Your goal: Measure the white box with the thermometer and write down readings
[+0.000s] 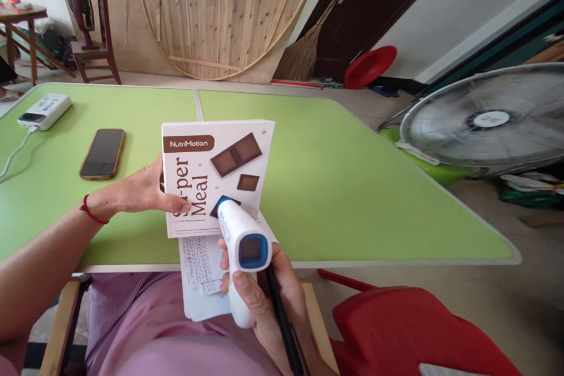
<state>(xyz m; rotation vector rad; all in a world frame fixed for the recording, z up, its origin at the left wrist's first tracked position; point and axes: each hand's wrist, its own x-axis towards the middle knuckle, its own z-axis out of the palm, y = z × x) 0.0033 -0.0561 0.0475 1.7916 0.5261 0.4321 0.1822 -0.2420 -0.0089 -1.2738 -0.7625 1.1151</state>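
My left hand point(147, 188) grips a white box point(238, 129) by its left side, thumb across the front. The box stands upright above the green table point(365, 200) and reads "NutriMotion", with brown chocolate pieces pictured on it. In my right hand point(273, 294) is a white infrared thermometer point(240, 229) with a blue-rimmed screen. Its blue tip points at the lower part of the box, and I cannot tell if they touch. A black pen point(282, 317) is tucked in the same hand. Handwritten papers point(200, 264) lie beneath, at the table's near edge, partly hidden.
Left on the table are a phone point(103, 154) and a white power bank point(45, 110) with a cable. To the right stands a large fan point(489, 120). A red chair point(423, 335) is near my right side. A broom point(304, 53) leans behind the table.
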